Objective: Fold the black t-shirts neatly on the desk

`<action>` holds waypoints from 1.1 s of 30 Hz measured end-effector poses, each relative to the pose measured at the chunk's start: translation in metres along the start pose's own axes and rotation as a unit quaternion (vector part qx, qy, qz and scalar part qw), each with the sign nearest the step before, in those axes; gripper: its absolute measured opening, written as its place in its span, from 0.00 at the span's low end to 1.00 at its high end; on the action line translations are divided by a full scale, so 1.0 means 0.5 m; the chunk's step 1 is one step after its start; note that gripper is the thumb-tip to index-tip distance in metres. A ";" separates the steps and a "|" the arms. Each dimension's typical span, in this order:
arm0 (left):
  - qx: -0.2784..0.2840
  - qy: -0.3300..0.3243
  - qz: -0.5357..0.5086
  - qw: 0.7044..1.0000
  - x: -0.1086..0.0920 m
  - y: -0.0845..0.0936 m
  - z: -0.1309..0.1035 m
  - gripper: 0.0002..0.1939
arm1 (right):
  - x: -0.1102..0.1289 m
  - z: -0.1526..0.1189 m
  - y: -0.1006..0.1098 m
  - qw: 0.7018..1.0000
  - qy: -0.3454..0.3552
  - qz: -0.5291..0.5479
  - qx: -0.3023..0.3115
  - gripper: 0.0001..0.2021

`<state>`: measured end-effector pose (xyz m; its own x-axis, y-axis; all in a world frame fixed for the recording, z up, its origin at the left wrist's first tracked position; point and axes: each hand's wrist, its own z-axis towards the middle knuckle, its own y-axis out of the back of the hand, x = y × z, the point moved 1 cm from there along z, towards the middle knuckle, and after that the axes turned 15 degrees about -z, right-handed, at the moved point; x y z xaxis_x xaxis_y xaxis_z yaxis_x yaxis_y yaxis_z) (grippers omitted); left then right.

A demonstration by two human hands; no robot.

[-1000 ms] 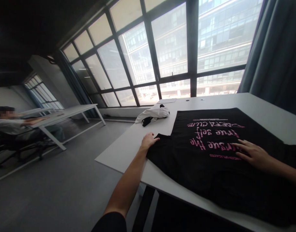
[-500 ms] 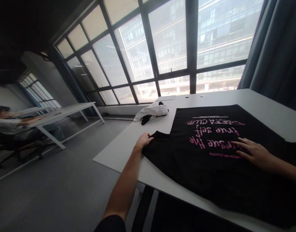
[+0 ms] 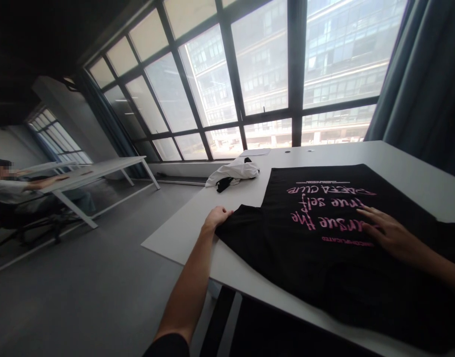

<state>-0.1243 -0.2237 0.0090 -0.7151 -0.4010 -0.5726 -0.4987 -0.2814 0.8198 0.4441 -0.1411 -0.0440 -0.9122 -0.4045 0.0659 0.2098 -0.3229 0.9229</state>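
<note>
A black T-shirt (image 3: 287, 258) with pink and white lettering lies spread over the white table (image 3: 175, 238), its print upside down to me. At the end of its left sleeve, my left hand (image 3: 217, 217) pinches the cloth edge between thumb and fingers. My right hand (image 3: 391, 233) lies on the printed front, fingers stretched out over the lettering. The shirt's near part hangs toward the table's front edge, and its far right sleeve runs toward the right side of the view.
A crumpled white and black cloth (image 3: 235, 173) lies on the table's left part. Behind stand large windows (image 3: 260, 74) and a blue-grey curtain (image 3: 409, 84). A black chair (image 3: 272, 327) is below the front edge. At far left, a person (image 3: 8, 188) sits by another white table (image 3: 101, 171).
My left hand has drawn the sleeve end slightly left. My right hand has shifted a little up and left over the lettering, fingers still spread.
</note>
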 end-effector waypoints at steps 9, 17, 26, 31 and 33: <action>0.000 -0.339 -0.043 0.940 -0.148 -0.106 -0.086 0.23 | 0.005 0.003 -0.014 1.000 -0.007 0.017 0.022 0.35; 0.202 -0.345 0.056 0.915 -0.164 -0.184 -0.117 0.33 | -0.010 -0.003 -0.077 0.996 0.013 -0.054 0.071 0.34; 0.193 -0.335 0.078 0.919 -0.160 -0.181 -0.116 0.40 | -0.029 -0.003 -0.103 0.991 0.037 -0.064 0.107 0.33; 0.199 -0.332 0.080 0.919 -0.161 -0.184 -0.114 0.39 | -0.025 0.001 -0.099 0.990 0.035 -0.070 0.116 0.33; 0.199 -0.331 0.074 0.920 -0.162 -0.183 -0.115 0.38 | -0.026 0.002 -0.098 0.989 0.036 -0.073 0.122 0.34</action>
<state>0.0073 -0.2156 -0.0198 -0.8657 0.2456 -0.4361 -0.4171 0.1276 0.8998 0.4452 -0.1189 -0.0897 -0.8974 -0.4310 -0.0945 -0.0218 -0.1705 0.9851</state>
